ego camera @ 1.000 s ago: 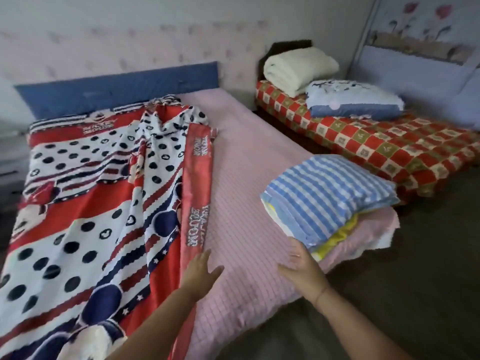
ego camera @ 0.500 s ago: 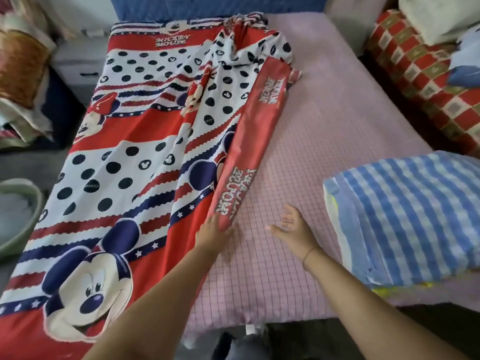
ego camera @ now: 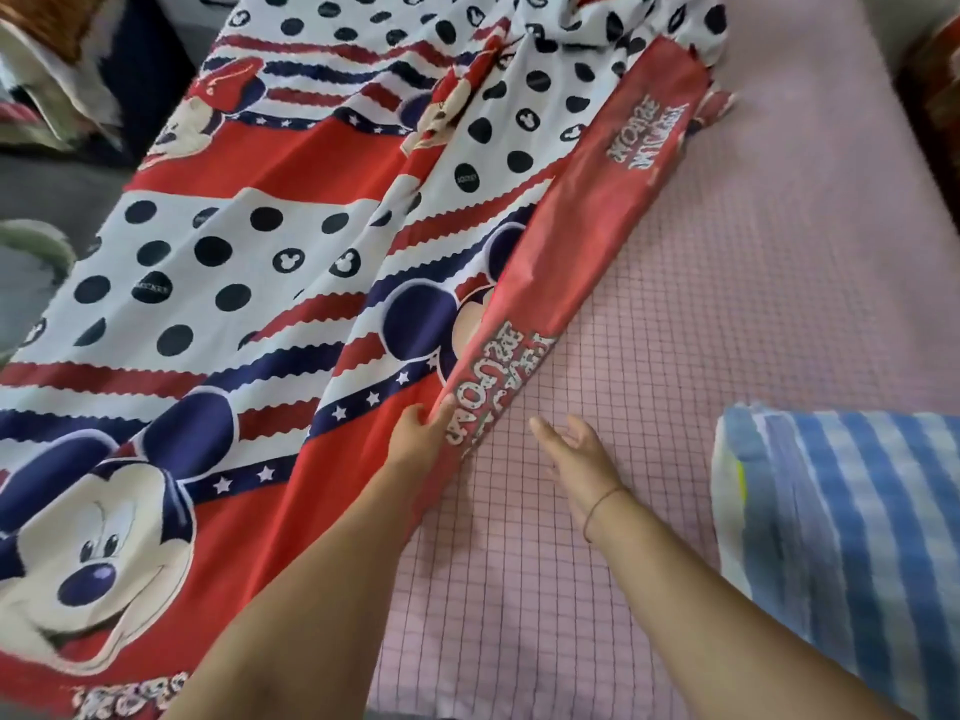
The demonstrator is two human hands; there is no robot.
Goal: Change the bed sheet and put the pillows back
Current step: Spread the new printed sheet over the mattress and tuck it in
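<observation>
A: Head view, entry one — where is the printed sheet?

B: It is spread over the left half of the bed. Its folded red border runs diagonally from upper right down to the near edge. To the right of it the pink checked cover lies bare.

A: Left hand?

B: It is at the lower end of the red border, just under the white lettering. The thumb lies on top and the fingers are tucked beneath, so it pinches the sheet's edge. Half a second ago it lay flatter against that edge.

A: Right hand?

B: It is spread loosely, fingers nearly straight, palm turned toward the left hand, and it holds nothing. It sits just beside the border, over the pink cover; I cannot tell whether it touches. There is a thin bracelet at the wrist. Its position is almost unchanged.

A: Other differences?

B: The view is closer and lower — the blue headboard is out of view. The striped pillow is still at the bed's near right corner, well apart from the sheet. A green basin shows at the left edge, blurred.
</observation>
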